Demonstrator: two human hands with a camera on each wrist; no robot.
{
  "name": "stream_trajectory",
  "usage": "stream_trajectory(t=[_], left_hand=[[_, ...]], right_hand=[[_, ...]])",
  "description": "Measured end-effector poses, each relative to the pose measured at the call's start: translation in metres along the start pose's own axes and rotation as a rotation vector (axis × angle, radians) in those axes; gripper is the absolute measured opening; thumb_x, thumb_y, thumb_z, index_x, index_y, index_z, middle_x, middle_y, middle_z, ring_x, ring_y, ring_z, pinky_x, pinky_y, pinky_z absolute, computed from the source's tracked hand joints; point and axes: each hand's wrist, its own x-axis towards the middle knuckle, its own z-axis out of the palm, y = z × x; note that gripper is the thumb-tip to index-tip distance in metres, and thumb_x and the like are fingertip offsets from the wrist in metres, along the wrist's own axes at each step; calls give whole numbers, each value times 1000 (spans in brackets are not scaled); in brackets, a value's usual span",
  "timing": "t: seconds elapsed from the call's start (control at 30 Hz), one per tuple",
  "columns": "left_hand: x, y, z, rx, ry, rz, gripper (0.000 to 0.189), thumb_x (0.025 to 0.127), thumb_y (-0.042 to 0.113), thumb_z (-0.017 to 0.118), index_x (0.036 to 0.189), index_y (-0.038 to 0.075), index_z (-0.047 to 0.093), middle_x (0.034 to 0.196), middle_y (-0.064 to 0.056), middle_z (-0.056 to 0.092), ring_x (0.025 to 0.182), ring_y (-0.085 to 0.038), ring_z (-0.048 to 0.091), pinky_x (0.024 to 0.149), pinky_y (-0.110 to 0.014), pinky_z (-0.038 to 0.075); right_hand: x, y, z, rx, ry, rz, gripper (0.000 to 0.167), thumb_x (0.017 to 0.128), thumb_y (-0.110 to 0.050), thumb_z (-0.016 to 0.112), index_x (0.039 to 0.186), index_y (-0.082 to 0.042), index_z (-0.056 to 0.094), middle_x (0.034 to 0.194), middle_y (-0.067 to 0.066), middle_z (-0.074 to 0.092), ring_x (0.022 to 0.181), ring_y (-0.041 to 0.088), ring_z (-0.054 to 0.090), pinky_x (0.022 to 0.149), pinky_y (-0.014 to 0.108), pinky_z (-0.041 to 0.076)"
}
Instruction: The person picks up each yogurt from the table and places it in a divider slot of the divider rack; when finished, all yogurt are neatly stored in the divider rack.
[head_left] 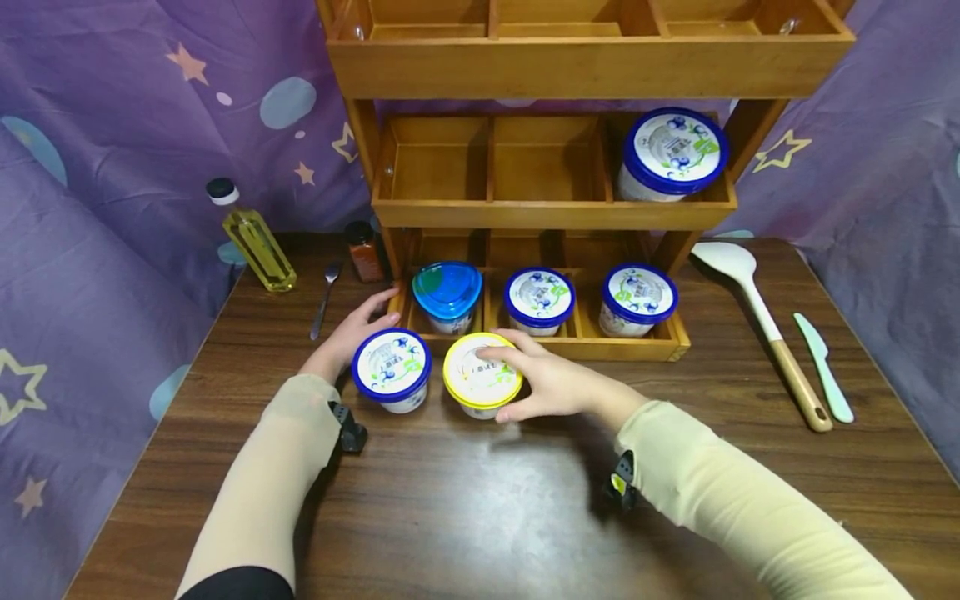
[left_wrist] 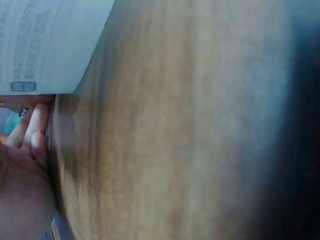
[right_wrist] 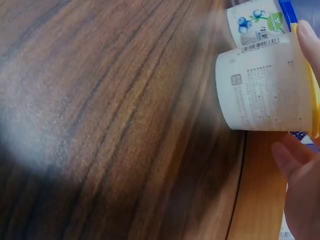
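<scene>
My right hand (head_left: 551, 379) holds a white tub with a yellow lid (head_left: 480, 367), fingers over the lid and thumb at its near side. In the right wrist view the tub's printed wall (right_wrist: 265, 87) shows, with the thumb against the yellow rim. My left hand (head_left: 356, 333) touches the left end of the wooden rack (head_left: 450, 215) at its bottom tier. A blue-lidded tub (head_left: 392, 367) stands on the table just right of that hand. In the bottom tier sit a tub topped by a translucent blue lid (head_left: 447, 287) and two blue-lidded tubs (head_left: 539, 296) (head_left: 639, 293).
Another blue-lidded tub (head_left: 675, 154) sits in the middle tier's right compartment. Left of the rack are an oil bottle (head_left: 261, 246), a fork (head_left: 326, 300) and a red-brown jar (head_left: 365, 252). A white ladle with a wooden handle (head_left: 765, 308) and a pale green knife (head_left: 823, 367) lie right.
</scene>
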Motion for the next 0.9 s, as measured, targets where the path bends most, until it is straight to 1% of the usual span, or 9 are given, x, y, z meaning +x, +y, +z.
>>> stream_trajectory(t=[0.17, 0.37, 0.47, 0.57, 0.67, 0.9], left_hand=[[0, 0, 1, -1, -1, 1, 59, 95, 49, 45, 148, 31, 26, 152, -16, 22, 138, -38, 18, 105, -60, 16], [0, -1, 1, -1, 6, 5, 59, 95, 49, 45, 148, 31, 26, 152, -16, 22, 138, -38, 18, 105, -61, 16], [0, -1, 1, 3, 8, 17, 59, 95, 47, 46, 148, 29, 26, 151, -17, 22, 138, -38, 19, 105, -60, 16], [0, 0, 1, 9, 9, 37, 59, 96, 44, 46, 149, 27, 26, 151, -18, 23, 138, -37, 19, 106, -59, 16], [0, 0, 1, 6, 4, 46, 58, 97, 42, 46, 149, 25, 25, 151, -19, 22, 138, -36, 19, 107, -58, 16], [-1, 1, 1, -7, -8, 27, 59, 98, 40, 46, 150, 24, 23, 152, -20, 19, 139, -38, 16, 107, -59, 13]], right_hand=[[1, 3, 4, 11, 53, -3, 73, 72, -37, 81, 134, -16, 48, 145, 17, 29, 128, 35, 37, 101, 49, 34], [1, 7, 6, 10, 122, -34, 75, 67, -37, 84, 132, -15, 53, 142, 15, 36, 128, 33, 37, 103, 49, 33], [1, 6, 5, 10, 163, -51, 76, 66, -36, 85, 132, -13, 54, 141, 15, 38, 128, 32, 38, 103, 48, 32], [0, 5, 1, 15, 187, -54, 78, 64, -36, 86, 132, -14, 54, 141, 14, 38, 127, 31, 39, 103, 48, 32], [0, 2, -5, 21, 191, -46, 78, 64, -37, 86, 132, -15, 54, 142, 12, 38, 128, 31, 38, 103, 48, 32], [-1, -5, -23, 8, 200, -30, 78, 65, -38, 85, 133, -17, 53, 144, 9, 36, 130, 29, 35, 104, 47, 30]])
